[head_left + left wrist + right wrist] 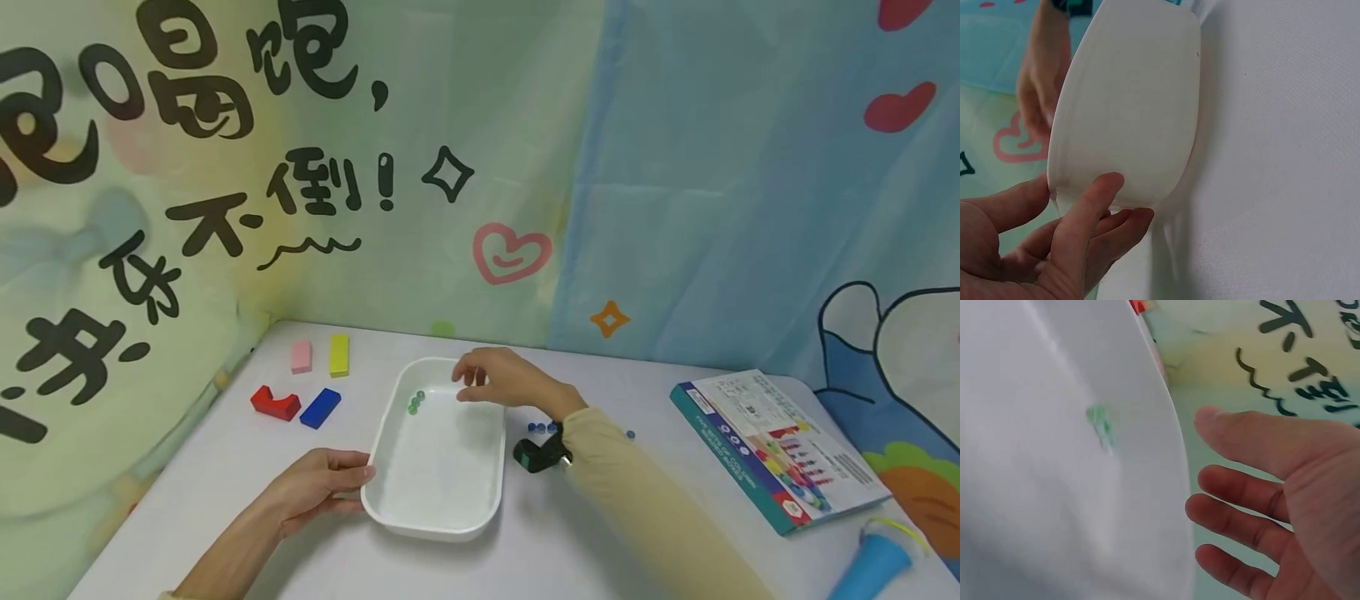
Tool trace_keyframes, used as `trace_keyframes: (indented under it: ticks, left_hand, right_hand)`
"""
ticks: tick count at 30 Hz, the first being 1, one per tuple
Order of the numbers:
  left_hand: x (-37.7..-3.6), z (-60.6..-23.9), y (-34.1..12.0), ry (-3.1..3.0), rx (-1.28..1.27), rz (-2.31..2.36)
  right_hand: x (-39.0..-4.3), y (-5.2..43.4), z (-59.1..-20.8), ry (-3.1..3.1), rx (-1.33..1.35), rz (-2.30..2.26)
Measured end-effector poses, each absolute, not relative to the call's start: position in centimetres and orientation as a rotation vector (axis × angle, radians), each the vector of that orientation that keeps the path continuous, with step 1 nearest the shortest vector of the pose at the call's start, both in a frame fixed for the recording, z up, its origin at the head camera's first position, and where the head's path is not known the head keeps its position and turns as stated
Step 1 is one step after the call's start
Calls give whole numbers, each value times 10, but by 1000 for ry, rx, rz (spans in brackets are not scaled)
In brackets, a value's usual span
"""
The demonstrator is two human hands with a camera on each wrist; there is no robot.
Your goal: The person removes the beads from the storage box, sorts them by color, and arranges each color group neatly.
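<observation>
A white rectangular tray [438,475] stands in the middle of the table, with several green marbles [416,403] in its upper left part. My left hand [318,486] grips the tray's near left side. In the left wrist view, the fingertips [1110,182] lie against the outer wall of the tray [1129,94]. Over the tray's far right corner hovers my right hand [510,379], its fingers loosely bent and holding nothing. The right wrist view shows the gap between thumb and fingers, and the green marbles [1101,427] blurred in the tray.
Several blue marbles [542,428] lie on the table right of the tray, partly behind the right wrist. Pink [302,357], yellow [339,355], blue [320,408] and red [275,404] blocks lie at left. A boxed set [780,450] and a blue object [873,567] are at right.
</observation>
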State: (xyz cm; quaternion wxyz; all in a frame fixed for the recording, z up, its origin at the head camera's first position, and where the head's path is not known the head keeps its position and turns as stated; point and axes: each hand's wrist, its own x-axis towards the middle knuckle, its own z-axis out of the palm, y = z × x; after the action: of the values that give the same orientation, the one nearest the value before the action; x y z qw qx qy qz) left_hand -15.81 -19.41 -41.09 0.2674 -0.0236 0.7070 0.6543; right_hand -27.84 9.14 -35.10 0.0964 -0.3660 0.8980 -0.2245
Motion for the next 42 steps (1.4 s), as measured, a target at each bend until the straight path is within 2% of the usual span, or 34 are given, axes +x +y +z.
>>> trace_keyframes:
  ticks: [5, 10, 16, 42]
  left_hand:
    - [-157, -410, -193, 1898, -59, 1768]
    - [-157, -412, -191, 1880, -23, 1784]
    - [-158, -415, -191, 1863, -2, 1810]
    - [-159, -413, -196, 1860, -5, 1832]
  right_hand:
    - [-290, 45, -373, 2601, -1026, -682]
    - [-293, 26, -394, 2595, -959, -568]
    - [-290, 20, -404, 2621, -870, -450]
    - [-291, 10, -412, 2652, -944, -386]
